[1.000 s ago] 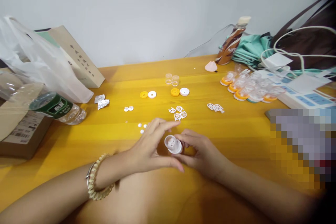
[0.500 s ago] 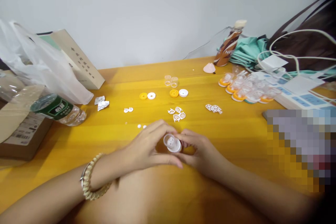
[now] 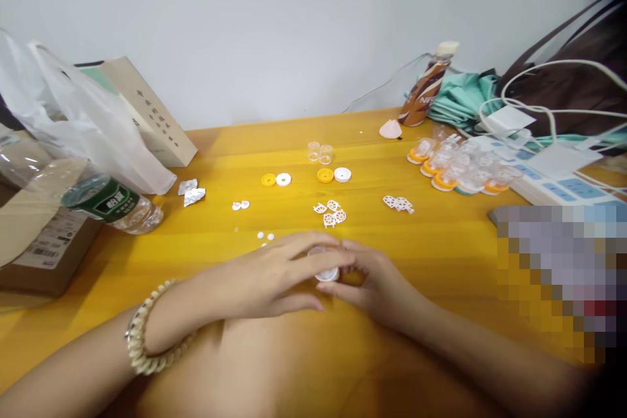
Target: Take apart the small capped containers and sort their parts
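Both hands meet over the yellow wooden table [image 3: 441, 255] near its front middle. My right hand [image 3: 375, 277] grips a small clear plastic cup [image 3: 326, 272] with a white part inside. My left hand [image 3: 279, 274], with a beaded bracelet on its wrist, lies across the cup's top, its fingers pressing on it and hiding most of it. Just beyond the hands lie white wheel-shaped plastic pieces [image 3: 330, 212], and small white discs [image 3: 265, 236] lie to the left.
Yellow and white caps [image 3: 275, 179], two clear cups [image 3: 319, 151] and more white pieces [image 3: 400, 203] lie further back. Several finished orange-based cups [image 3: 455, 166] sit at right by a power strip [image 3: 558, 179]. A water bottle [image 3: 115, 204], plastic bag and boxes crowd the left edge.
My left hand has moved right and flattened over the cup, covering its open top. The cup sits lower, closer to the table.
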Demonstrator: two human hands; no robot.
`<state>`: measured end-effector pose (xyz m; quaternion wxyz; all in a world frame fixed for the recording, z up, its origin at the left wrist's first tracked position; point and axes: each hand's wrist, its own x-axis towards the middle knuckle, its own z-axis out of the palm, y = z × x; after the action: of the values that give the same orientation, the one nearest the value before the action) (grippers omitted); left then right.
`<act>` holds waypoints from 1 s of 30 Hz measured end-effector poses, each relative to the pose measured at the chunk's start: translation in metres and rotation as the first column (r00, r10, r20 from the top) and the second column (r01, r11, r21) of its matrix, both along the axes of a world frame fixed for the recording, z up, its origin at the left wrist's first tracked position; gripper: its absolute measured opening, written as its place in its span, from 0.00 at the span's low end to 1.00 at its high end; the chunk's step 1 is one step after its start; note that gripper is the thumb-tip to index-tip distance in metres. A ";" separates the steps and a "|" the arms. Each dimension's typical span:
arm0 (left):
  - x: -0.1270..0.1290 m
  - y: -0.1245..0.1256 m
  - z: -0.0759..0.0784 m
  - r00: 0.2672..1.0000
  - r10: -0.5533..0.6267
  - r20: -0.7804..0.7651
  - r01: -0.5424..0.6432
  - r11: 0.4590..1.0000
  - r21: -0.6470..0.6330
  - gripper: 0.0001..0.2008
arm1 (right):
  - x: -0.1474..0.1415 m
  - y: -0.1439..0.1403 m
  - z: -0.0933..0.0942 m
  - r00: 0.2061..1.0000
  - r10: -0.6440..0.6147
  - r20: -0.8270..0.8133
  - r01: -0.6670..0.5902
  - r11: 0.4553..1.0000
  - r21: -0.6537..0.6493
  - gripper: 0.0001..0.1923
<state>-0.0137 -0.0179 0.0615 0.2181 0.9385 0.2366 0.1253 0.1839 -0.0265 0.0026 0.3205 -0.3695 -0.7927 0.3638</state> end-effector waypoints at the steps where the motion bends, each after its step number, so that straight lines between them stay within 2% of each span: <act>1: -0.001 0.001 0.001 0.999 -0.048 -0.009 0.048 0.999 -0.016 0.15 | 0.000 0.000 0.000 1.000 0.007 0.004 -0.007 1.000 -0.004 0.04; 3: -0.002 0.002 0.002 1.000 -0.014 -0.019 0.014 1.000 -0.017 0.13 | 0.000 0.000 -0.001 1.000 0.013 0.029 -0.013 1.000 -0.004 0.04; 6: 0.000 -0.001 -0.003 0.983 0.184 -0.008 -0.184 0.983 -0.004 0.11 | -0.001 -0.001 0.000 0.999 0.005 0.054 -0.005 1.000 -0.002 0.03; 10: 0.006 -0.007 -0.005 0.908 0.419 0.005 -0.419 0.908 0.009 0.14 | -0.001 -0.002 0.000 0.997 0.018 0.073 -0.019 1.000 0.008 0.03; 12: 0.006 -0.007 -0.002 0.877 0.479 0.026 -0.480 0.877 0.009 0.17 | 0.000 -0.002 0.000 0.998 0.017 0.067 -0.018 1.000 0.011 0.04; 15: 0.002 -0.002 0.008 0.873 0.484 0.065 -0.478 0.874 -0.085 0.15 | 0.000 0.000 0.001 0.998 0.010 0.068 -0.010 1.000 -0.012 0.04; 18: -0.009 0.007 0.020 0.891 0.450 0.066 -0.425 0.876 -0.227 0.12 | 0.000 0.001 0.003 0.998 0.007 0.070 -0.004 0.999 -0.046 0.04; 20: -0.018 0.018 0.025 0.910 0.412 0.050 -0.377 0.871 -0.314 0.12 | 0.001 0.001 0.005 0.997 0.005 0.075 0.000 0.998 -0.064 0.04; 22: -0.026 0.033 0.026 0.908 0.413 0.069 -0.367 0.865 -0.342 0.13 | 0.001 0.000 0.006 0.997 0.006 0.082 0.000 0.997 -0.075 0.04; 24: -0.029 0.056 0.025 0.867 0.480 0.137 -0.437 0.862 -0.258 0.14 | 0.001 0.000 0.006 0.996 0.010 0.086 -0.004 0.997 -0.072 0.04; 27: -0.021 0.099 0.019 0.806 0.566 0.174 -0.566 0.822 -0.053 0.17 | 0.001 0.001 0.005 0.996 0.009 0.086 -0.004 0.999 -0.053 0.05; 30: -0.006 0.144 0.008 0.788 0.614 0.045 -0.612 0.774 0.159 0.17 | 0.001 0.001 0.003 0.997 0.021 0.077 -0.017 0.999 -0.043 0.07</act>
<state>-0.0196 0.1257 0.0698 0.0857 0.8256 0.5189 0.2044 0.1853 -0.0255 0.0052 0.2781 -0.3825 -0.8001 0.3690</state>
